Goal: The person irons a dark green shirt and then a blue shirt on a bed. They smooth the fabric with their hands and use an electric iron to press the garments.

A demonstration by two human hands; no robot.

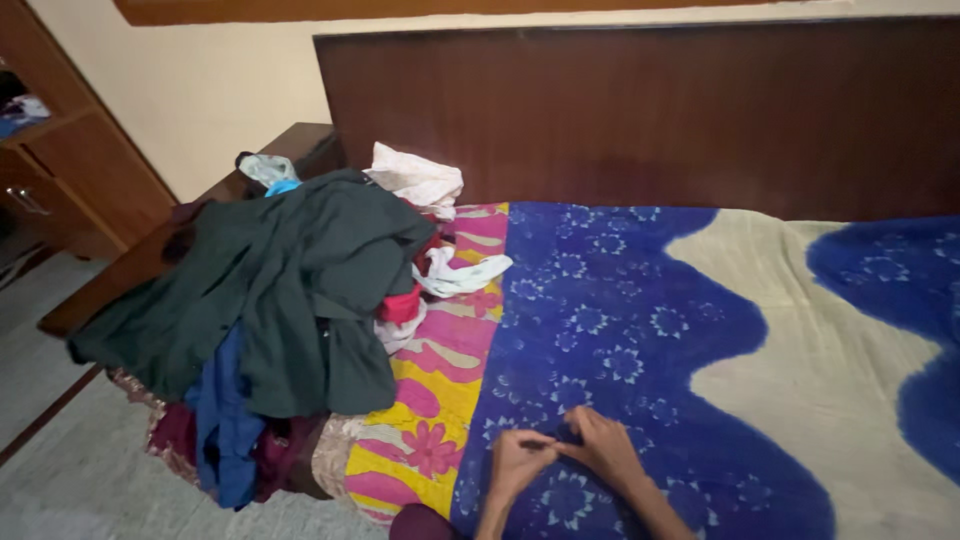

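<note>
No package, label, sign or screen shows anywhere in this view.
</note>
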